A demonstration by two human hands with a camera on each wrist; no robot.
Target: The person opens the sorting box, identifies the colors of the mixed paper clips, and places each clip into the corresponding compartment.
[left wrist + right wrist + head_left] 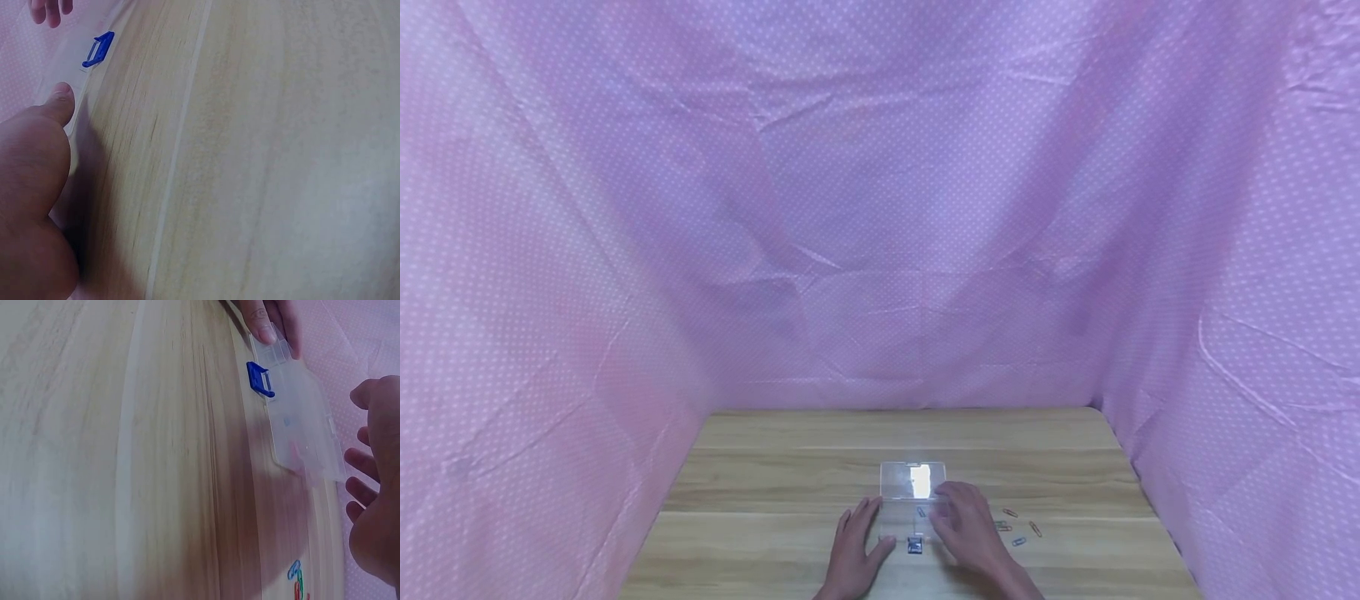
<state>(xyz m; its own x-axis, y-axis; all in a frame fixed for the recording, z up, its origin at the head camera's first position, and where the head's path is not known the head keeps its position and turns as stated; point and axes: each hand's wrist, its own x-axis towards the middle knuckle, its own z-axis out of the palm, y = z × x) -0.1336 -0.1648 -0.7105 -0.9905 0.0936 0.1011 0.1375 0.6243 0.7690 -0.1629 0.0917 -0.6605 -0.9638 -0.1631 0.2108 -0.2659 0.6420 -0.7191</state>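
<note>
A clear plastic box point(897, 518) stands on the table, its transparent lid point(893, 482) swung back away from the person. A blue latch point(914, 546) sits on its near side. My left hand point(852, 554) grips the box's left end, the thumb point(61, 100) on the near corner and the other fingers along the far part of that end. Over the right end hovers my right hand point(966, 525), its loosely bent fingers apart from the box in the right wrist view and holding nothing. Inside the box lies a blue paper clip point(921, 512).
To the right of the box, several coloured paper clips are scattered, among them an orange-red paper clip point(1035, 529) and a blue paper clip point(1018, 542). The wooden table point(745, 483) is enclosed on its far side and flanks by pink dotted cloth point(880, 333).
</note>
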